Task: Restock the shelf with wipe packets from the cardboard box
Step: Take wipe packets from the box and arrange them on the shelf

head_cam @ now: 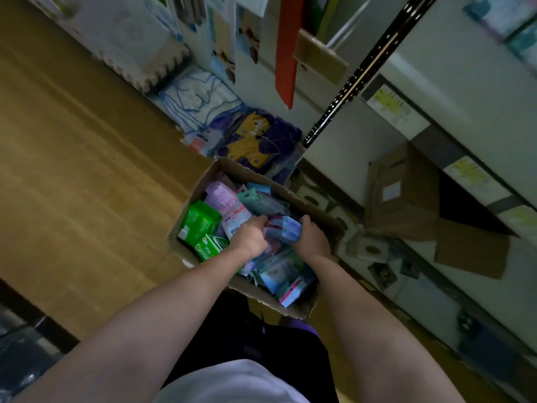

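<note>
1. We have both hands down inside the open cardboard box point(203, 181), which sits on the wooden floor point(72, 170) beside the shelf point(436, 91).
2. Our left hand point(251, 237) curls its fingers over the left side of a blue wipe packet point(286, 229) near the middle of the box.
3. Our right hand point(312, 238) grips the same blue packet from the right, fingers wrapped round its edge, so the packet is held between the two hands.
4. The box is full of loose wipe packets: green packets point(200, 225) lie at its left side, a lilac packet point(220, 196) near the far corner, and light blue packets point(279, 274) toward the near edge.
5. The packets lie jumbled, overlapping one another; how deep the pile runs we cannot tell.
6. A second, closed cardboard box point(404, 193) rests on the low shelf at the right, well apart from our hands.
7. A black perforated upright point(348, 85) rises beyond the open box.
</note>
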Available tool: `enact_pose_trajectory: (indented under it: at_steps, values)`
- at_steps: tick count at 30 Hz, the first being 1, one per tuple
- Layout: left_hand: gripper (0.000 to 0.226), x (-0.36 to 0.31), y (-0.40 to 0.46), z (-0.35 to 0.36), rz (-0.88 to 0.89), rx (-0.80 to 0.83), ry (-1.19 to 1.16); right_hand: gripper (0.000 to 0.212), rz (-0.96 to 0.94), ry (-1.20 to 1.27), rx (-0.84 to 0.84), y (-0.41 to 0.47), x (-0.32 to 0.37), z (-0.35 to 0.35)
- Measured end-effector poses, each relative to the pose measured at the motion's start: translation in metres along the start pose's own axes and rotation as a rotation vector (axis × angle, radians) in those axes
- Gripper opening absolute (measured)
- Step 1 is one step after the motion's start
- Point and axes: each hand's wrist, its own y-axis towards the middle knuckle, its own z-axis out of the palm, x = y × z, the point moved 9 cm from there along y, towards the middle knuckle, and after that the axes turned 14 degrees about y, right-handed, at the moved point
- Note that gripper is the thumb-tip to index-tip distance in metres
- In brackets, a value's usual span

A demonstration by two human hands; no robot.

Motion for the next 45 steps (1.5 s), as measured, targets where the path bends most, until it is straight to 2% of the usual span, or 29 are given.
enact_pose_trajectory:
  at_steps: [5, 6, 9, 10, 15, 18, 22, 25, 27, 31, 33, 36, 38, 41, 45]
  values:
    - [0.063, -0.022, 0.001, -0.007, 0.077, 0.045, 0.114, 0.051, 0.076, 0.221, -0.016, -0.02, -0.008, -0.014]
    - [0.064, -0.026, 0.002, -0.009, 0.078, 0.056, 0.104, 0.052, 0.089, 0.238, -0.014, -0.023, -0.009, -0.015]
    - [0.036, -0.043, -0.002, -0.013, 0.089, 0.051, 0.053, 0.05, 0.142, 0.305, -0.014, -0.037, -0.018, -0.023]
    - [0.033, -0.048, -0.004, -0.013, 0.109, 0.052, 0.054, 0.052, 0.16, 0.336, -0.021, -0.042, -0.024, -0.027]
    - [0.052, -0.083, -0.017, -0.012, 0.238, 0.104, 0.259, 0.075, 0.191, 0.503, -0.033, -0.063, -0.056, -0.054]
    - [0.055, -0.095, -0.024, -0.018, 0.245, 0.065, 0.328, 0.064, 0.207, 0.624, -0.12, -0.075, -0.082, -0.078]
    - [0.065, -0.122, -0.043, -0.024, 0.221, 0.029, 0.46, 0.044, 0.185, 0.713, -0.15, -0.096, -0.117, -0.097]
    - [0.068, -0.155, -0.063, -0.018, 0.228, 0.044, 0.457, 0.043, 0.22, 0.797, -0.18, -0.132, -0.142, -0.114]
    - [0.065, -0.178, -0.076, -0.008, 0.249, 0.069, 0.384, 0.037, 0.237, 0.744, -0.184, -0.155, -0.16, -0.126]
    - [0.078, -0.238, -0.107, 0.006, 0.282, 0.038, 0.341, 0.049, 0.153, 0.699, -0.321, -0.197, -0.207, -0.168]
    - [0.072, -0.271, -0.125, 0.016, 0.309, 0.015, 0.341, 0.049, 0.144, 0.74, -0.345, -0.22, -0.236, -0.181]
    - [0.042, -0.31, -0.15, 0.037, 0.317, 0.009, 0.335, 0.047, 0.159, 0.804, -0.378, -0.252, -0.277, -0.196]
    - [0.033, -0.338, -0.169, 0.052, 0.357, -0.009, 0.316, 0.042, 0.17, 0.823, -0.41, -0.272, -0.303, -0.205]
    - [0.03, -0.377, -0.193, 0.072, 0.422, -0.012, 0.266, 0.035, 0.165, 0.815, -0.464, -0.301, -0.332, -0.226]
    - [0.036, -0.428, -0.223, 0.09, 0.515, -0.034, 0.284, 0.038, 0.217, 0.795, -0.562, -0.336, -0.378, -0.252]
